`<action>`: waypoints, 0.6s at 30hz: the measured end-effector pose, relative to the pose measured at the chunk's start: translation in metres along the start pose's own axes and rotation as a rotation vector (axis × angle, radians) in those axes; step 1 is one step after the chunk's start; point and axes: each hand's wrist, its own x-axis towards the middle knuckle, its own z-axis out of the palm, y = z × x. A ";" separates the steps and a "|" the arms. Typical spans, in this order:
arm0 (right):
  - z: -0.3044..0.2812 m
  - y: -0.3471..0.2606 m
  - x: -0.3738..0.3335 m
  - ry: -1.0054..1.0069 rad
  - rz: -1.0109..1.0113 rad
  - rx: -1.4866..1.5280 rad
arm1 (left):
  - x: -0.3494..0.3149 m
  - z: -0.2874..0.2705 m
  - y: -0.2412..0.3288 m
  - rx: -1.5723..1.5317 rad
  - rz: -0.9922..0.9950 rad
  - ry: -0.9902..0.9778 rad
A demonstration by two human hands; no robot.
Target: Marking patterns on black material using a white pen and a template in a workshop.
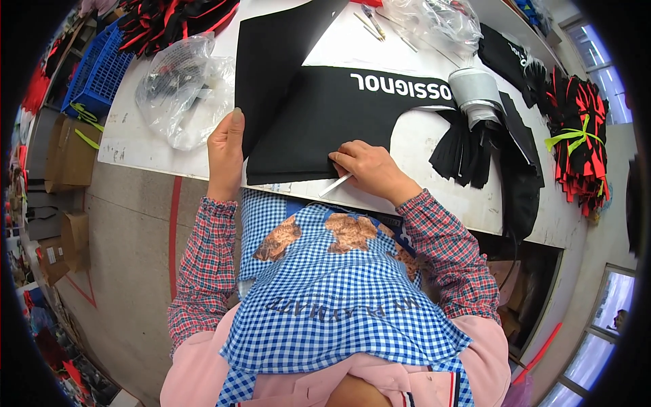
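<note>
A black fabric piece (339, 115) with white lettering lies across the white table in front of me. Another black panel (270, 57), or a folded-over part of the same piece, rises over its left side; I cannot tell which. At that panel's lower left edge, my left hand (226, 152) pinches the black fabric, thumb on top. My right hand (368, 168) rests on the near edge of the lettered piece, fingers curled round a slim white stick-like tool (336, 185). One end of the tool pokes out toward me; its other end is hidden under the fingers.
Clear plastic bags (183, 91) lie on the white table (146, 152) at left and far right. A white roll (477, 88) sits on black strips at right. Pens (373, 26) lie at the back. Red-black bundles (580, 136) hang at the right edge; a blue crate (98, 68) stands left.
</note>
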 end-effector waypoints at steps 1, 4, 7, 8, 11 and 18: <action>-0.001 0.000 0.000 -0.023 -0.016 -0.016 | 0.000 -0.001 -0.001 0.000 0.003 -0.001; -0.001 -0.003 0.001 0.009 -0.042 -0.018 | 0.000 -0.002 -0.004 -0.020 0.006 -0.002; -0.001 -0.002 0.002 0.003 -0.043 -0.029 | 0.000 -0.001 -0.004 -0.044 -0.008 0.008; -0.001 -0.003 0.002 0.004 -0.043 -0.030 | -0.001 0.001 -0.003 -0.048 -0.016 0.019; -0.003 -0.004 0.003 0.000 -0.050 -0.038 | -0.004 0.004 -0.002 -0.078 -0.046 0.032; -0.004 -0.007 0.008 -0.080 -0.036 -0.077 | -0.002 -0.001 -0.011 -0.052 -0.025 0.008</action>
